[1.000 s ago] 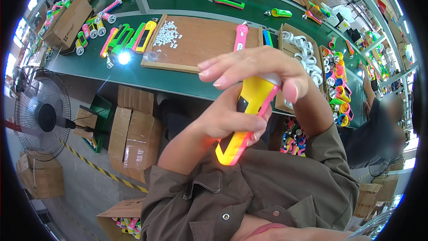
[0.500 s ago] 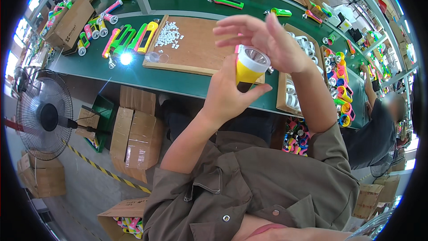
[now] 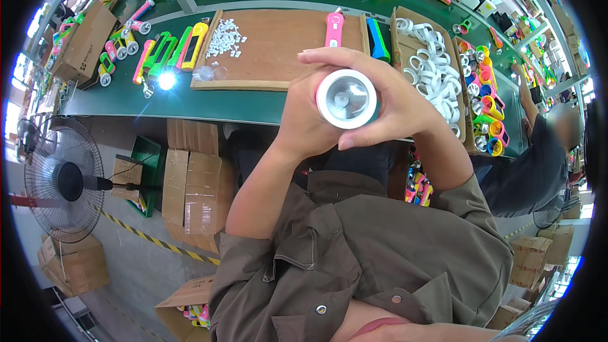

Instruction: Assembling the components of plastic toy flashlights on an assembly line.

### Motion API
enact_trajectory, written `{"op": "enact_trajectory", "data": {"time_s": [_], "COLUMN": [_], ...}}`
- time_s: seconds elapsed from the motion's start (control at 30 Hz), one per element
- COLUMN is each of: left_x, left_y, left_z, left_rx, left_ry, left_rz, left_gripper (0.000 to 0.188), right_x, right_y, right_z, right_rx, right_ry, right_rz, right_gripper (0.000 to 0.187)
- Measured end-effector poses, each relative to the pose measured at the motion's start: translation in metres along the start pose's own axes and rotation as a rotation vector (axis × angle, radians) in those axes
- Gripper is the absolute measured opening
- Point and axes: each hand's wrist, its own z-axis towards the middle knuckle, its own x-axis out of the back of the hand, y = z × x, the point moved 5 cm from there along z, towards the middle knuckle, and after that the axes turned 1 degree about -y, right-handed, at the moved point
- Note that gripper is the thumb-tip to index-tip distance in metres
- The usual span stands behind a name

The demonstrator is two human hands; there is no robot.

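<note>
A flashlight (image 3: 346,99) with a white ring around its head points up toward me, its silvery reflector showing. My left hand (image 3: 299,119) grips its body from the left. From the right, my right hand (image 3: 396,102) curls around the head, thumb along the near side of the white ring. Both hands hide the flashlight's body. Just beyond them, a pink flashlight part (image 3: 334,29) lies in a shallow wooden tray (image 3: 278,38) that also holds a heap of small white pieces (image 3: 225,39).
Right of the tray lie a blue-and-green flashlight part (image 3: 378,39), a box of white rings (image 3: 437,69) and a box of coloured housings (image 3: 486,111). Several flashlights, one lit (image 3: 166,80), lie at the left. A fan (image 3: 66,180) and carton (image 3: 196,190) stand below the table edge.
My right hand has come down from above the flashlight and closed around its head. The flashlight has tipped to face me. My view has shifted, showing more of the ring box.
</note>
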Motion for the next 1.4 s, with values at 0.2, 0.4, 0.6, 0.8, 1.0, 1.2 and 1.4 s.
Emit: {"op": "enact_trajectory", "data": {"time_s": [0.2,0.4,0.6,0.8,1.0,1.2,1.4], "left_x": [-0.003,-0.006,-0.008,-0.008,-0.028,-0.032,-0.005], "left_y": [-0.005,-0.004,0.003,0.003,-0.006,-0.009,-0.041], "left_z": [-0.003,-0.003,-0.007,-0.011,-0.017,-0.022,0.005], "left_rx": [0.011,-0.006,-0.153,0.016,0.212,0.389,0.273], "left_ry": [-0.019,0.076,0.303,0.094,-0.069,-0.146,0.152], "left_rz": [-0.003,0.091,0.602,0.232,-0.262,-0.521,0.114], "left_gripper": [0.039,0.042,0.033,0.042,0.044,0.048,0.035], "right_x": [-0.002,-0.002,-0.010,-0.006,-0.029,-0.011,-0.002], "right_y": [0.001,-0.002,-0.004,0.000,0.005,0.017,0.047], "right_z": [-0.003,-0.005,-0.007,0.001,0.009,0.013,0.015], "right_rx": [0.178,0.164,0.002,0.231,0.520,0.089,-0.413], "right_ry": [0.089,0.187,0.345,-0.025,-0.564,-0.428,0.048], "right_rz": [-0.059,-0.092,-0.304,-0.024,0.696,0.527,-0.132], "right_gripper": [0.088,0.076,0.061,0.047,0.063,0.082,0.076]}}
